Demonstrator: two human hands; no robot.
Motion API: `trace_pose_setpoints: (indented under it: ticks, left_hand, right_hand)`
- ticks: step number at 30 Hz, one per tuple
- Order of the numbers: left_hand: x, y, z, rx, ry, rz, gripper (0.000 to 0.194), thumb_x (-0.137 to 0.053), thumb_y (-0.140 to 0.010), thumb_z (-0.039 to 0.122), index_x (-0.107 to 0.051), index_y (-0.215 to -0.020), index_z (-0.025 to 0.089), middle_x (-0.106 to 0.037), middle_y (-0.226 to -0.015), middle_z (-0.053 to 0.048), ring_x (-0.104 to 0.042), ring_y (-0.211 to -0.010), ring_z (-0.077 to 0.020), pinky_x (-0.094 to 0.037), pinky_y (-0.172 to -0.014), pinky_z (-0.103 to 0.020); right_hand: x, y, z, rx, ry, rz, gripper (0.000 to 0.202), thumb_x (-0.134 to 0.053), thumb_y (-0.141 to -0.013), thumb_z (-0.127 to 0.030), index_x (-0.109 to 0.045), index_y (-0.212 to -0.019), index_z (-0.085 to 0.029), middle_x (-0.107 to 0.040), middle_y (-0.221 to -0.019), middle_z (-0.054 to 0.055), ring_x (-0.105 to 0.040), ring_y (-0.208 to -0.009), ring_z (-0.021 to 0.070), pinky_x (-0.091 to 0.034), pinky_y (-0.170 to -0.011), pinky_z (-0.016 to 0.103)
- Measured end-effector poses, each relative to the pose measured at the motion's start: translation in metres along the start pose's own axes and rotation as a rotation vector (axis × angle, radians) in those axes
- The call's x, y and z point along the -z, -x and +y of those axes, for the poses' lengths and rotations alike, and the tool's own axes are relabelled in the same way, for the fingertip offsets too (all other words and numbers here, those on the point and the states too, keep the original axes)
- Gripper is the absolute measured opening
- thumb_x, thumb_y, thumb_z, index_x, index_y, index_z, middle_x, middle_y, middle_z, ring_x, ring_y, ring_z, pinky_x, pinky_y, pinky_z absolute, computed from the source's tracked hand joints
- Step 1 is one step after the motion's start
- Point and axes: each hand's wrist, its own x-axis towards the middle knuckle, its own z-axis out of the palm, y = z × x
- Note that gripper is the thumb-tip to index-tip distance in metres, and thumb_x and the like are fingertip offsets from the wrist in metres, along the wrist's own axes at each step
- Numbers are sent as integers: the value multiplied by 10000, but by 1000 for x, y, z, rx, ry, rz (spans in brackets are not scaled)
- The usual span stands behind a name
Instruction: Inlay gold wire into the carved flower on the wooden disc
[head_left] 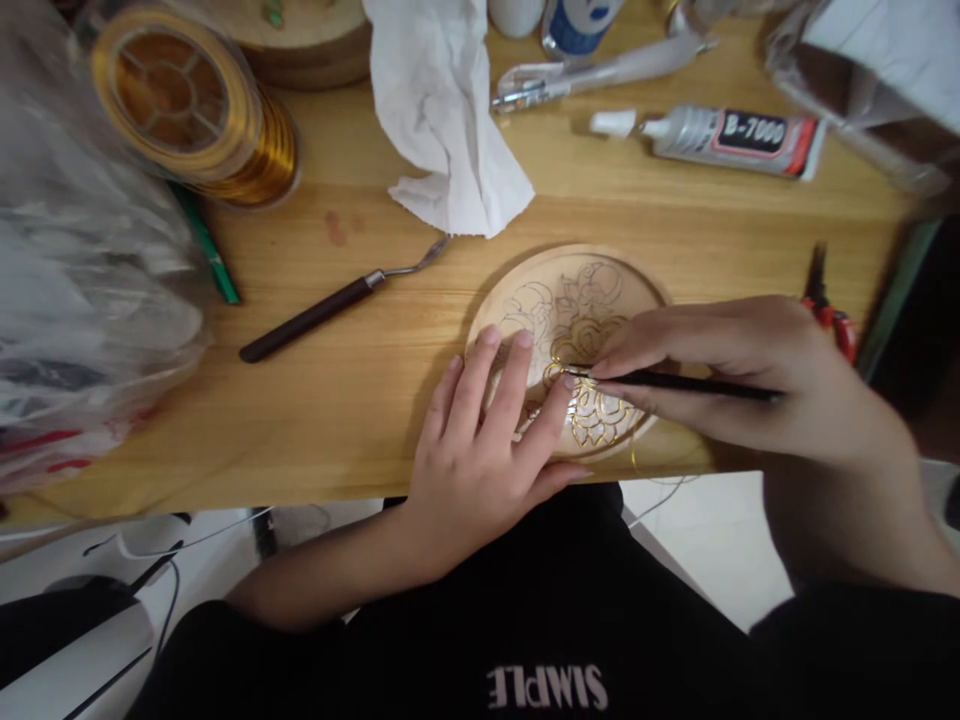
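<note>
A round wooden plate [499, 290] with a pencilled flower pattern lies near the table's front edge. Gold wire [600, 425] follows part of the drawn lines on its lower right. My left hand [487, 450] rests on the plate's lower left, fingers spread, with the index fingertip near the wire. My right hand [735, 375] grips a thin dark-handled tool [697, 385], whose tip touches the pattern close to that fingertip. A loose wire end hangs by the plate's lower right rim.
A gold wire spool [195, 110] and plastic bags [82, 240] are at the left. A palette knife [315, 318] lies left of the plate. Behind are tissue [450, 110], a pen [600, 72] and a glue tube [735, 138]. Red-handled pliers [829, 310] lie at the right.
</note>
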Motion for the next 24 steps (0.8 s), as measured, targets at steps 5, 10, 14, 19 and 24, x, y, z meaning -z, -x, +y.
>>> trace_pose_setpoints:
  ticks: [5,10,14,19,24]
  left_hand:
    - [2,-1,-2,-21,-19,-4,673,-471,-910,691,-629,-1312,174,-576,-1400,-228,-502,-1338,-421,-434,-1037,-529]
    - [1,-1,-2,-27,-27,18,670,-473,-905,695,-648,-1285,171,-590,-1381,-233,-527,-1312,-423,-443,-1018,-520]
    - [0,-1,-2,-27,-34,26,660,-451,-919,686,-653,-1273,167,-587,-1382,-236,-521,-1319,-416,-435,-1022,-523]
    - [0,-1,-2,-28,-26,28,649,-469,-916,680,-654,-1268,167,-583,-1388,-236,-509,-1333,-410,-418,-1045,-525]
    - [0,-1,-1,-20,-40,9,645,-491,-910,677,-642,-1287,177,-578,-1397,-228,-503,-1340,-405,-412,-1056,-517]
  right_hand:
    - [-4,0,-2,-85,-68,44,48,-689,-886,-233,-714,-898,-272,-765,-818,-44,-727,-680,120,-565,-560,218]
    - [-13,6,-2,-241,-154,135,39,-740,-836,-284,-728,-857,-315,-775,-818,-55,-742,-709,163,-620,-591,293]
    - [-19,10,1,-187,-164,207,100,-758,-821,-246,-732,-877,-324,-777,-817,-63,-751,-724,166,-642,-614,303]
    - [-25,14,0,-74,-97,275,203,-760,-813,-146,-734,-938,-303,-775,-832,-57,-752,-743,142,-641,-635,260]
    - [-28,17,0,-94,-160,289,210,-756,-819,-135,-737,-959,-291,-775,-861,-35,-750,-776,145,-635,-671,254]
